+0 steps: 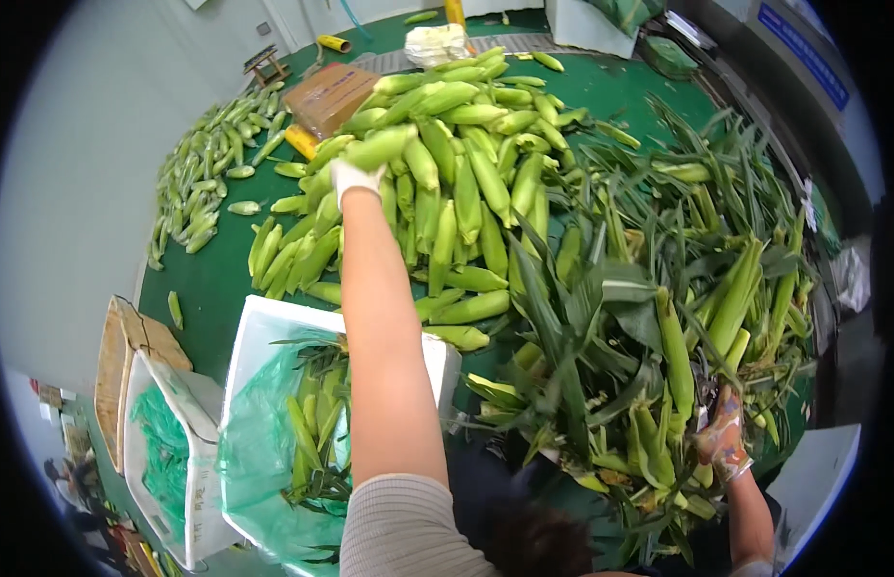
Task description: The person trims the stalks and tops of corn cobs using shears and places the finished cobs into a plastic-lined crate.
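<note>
White box lined with green bag, part-filled; my left hand, gloved, closes round a corn cob on the pile; right hand grips husk leaves.

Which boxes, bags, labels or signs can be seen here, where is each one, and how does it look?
Brown cardboard box: top left, beside the corn pile, closed, taped.
White foam box: bottom left, under the left arm, green plastic liner, corn inside.
Second white foam box: further left, green liner.
White bag: top centre, crumpled.
Blue sign: top right wall, long rectangle, pale writing.
</note>
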`<state>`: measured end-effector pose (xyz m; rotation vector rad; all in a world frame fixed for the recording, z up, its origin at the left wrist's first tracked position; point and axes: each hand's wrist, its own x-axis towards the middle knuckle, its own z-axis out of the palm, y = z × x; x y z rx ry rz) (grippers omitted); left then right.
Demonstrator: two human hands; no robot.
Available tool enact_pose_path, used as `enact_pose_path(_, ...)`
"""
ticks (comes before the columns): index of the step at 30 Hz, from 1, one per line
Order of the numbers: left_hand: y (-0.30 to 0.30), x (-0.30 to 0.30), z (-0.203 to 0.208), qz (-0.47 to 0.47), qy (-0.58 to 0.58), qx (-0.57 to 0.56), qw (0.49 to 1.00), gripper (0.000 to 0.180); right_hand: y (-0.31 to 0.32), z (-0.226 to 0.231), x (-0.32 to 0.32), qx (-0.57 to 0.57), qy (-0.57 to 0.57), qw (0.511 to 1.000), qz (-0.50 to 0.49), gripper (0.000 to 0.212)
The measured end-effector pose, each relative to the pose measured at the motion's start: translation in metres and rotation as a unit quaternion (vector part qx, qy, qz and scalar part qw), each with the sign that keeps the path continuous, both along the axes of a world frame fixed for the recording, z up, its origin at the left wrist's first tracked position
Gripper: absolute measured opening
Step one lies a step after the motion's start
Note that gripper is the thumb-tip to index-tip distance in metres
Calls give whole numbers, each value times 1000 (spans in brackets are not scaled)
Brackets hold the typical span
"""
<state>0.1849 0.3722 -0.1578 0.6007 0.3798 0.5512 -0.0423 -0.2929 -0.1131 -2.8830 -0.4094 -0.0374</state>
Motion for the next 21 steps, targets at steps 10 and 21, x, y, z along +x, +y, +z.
enact_pose_path(10, 56, -254, 60, -45, 195, 185, 962, 37, -34, -54, 0, -61, -75, 995, 15, 82)
enact_pose_path(21, -157, -685, -108, 10, 571, 240, 785, 20, -144, -106, 140, -388, -152, 908, -41, 52)
